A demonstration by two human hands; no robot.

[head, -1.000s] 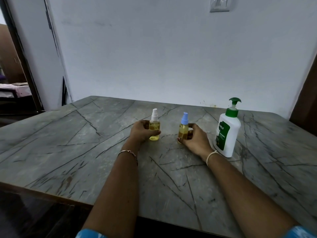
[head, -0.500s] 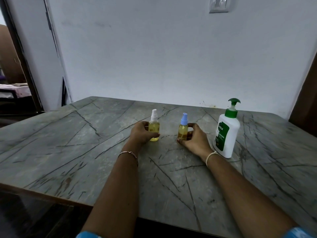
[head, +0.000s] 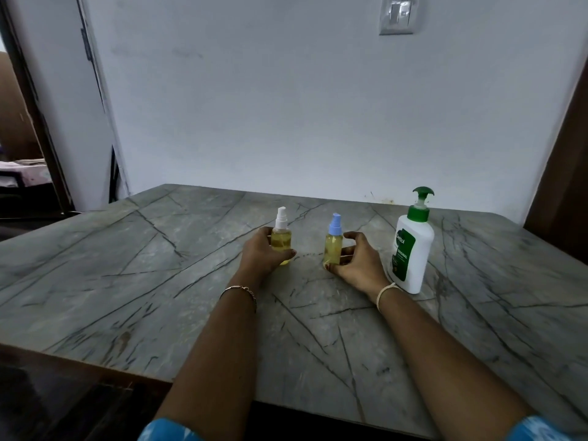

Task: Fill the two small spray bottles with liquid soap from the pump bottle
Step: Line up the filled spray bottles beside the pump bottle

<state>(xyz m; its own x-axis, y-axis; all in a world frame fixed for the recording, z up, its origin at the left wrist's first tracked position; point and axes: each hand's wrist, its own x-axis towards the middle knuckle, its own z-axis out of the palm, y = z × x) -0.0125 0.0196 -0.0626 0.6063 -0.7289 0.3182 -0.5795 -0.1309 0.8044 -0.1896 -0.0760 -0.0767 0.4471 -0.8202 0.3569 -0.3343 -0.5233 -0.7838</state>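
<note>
— Where were the two spray bottles?

— Both stood upright on the surface, capped, with yellow liquid inside. The left hand (head: 261,254) gripped the white-capped spray bottle (head: 281,240), its fingers curled round the body. The blue-capped spray bottle (head: 333,246) stood apart from it. The right hand (head: 358,264) was curled about that one from the right, thumb at its base.

— And the pump bottle?

— The pump bottle (head: 412,249) stood upright just right of the right hand, close by the wrist. I couldn't tell whether they touched.

— What room was there to move?

— A gap lay between the hands. Left of the left hand the surface (head: 159,265) ran broad to its left edge. Its far edge met the wall (head: 286,106) well beyond the hands, and its near edge lay under the forearms.
</note>
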